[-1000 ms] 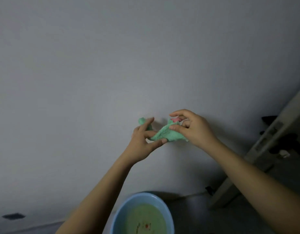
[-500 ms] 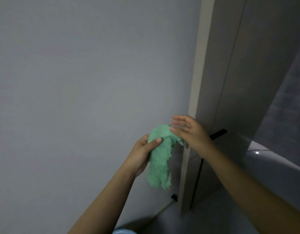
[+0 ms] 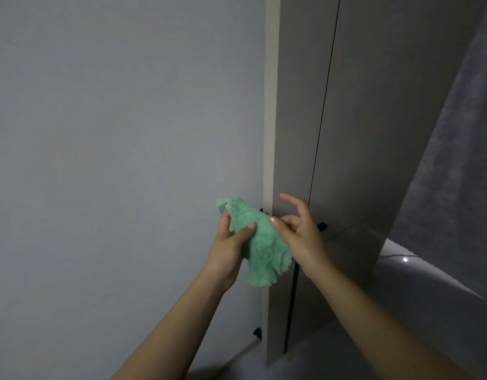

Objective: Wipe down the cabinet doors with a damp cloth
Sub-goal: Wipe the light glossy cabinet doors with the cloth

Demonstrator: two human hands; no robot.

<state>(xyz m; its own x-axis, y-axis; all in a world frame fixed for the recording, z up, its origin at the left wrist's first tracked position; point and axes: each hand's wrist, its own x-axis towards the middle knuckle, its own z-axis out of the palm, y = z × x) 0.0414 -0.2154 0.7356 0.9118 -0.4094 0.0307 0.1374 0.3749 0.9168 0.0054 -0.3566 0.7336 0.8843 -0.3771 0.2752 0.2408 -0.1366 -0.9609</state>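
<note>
A crumpled, fluffy mint-green cloth (image 3: 257, 242) is held in the air between both hands, just before the tall grey cabinet doors (image 3: 300, 133). It is gripped by the curled left hand (image 3: 227, 244); its right edge is pinched by the right hand (image 3: 300, 231), whose other fingers are spread.

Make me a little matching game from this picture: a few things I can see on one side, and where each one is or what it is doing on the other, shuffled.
Things:
1. green cloth
2. left hand
3. right hand
4. cabinet doors

States:
A. tall, grey, shut, split by a dark seam
B. hangs crumpled between both hands
C. thumb on the cloth, fingers spread
D. grips the cloth from the wall side

Pairs: 1-B, 2-D, 3-C, 4-A
</note>
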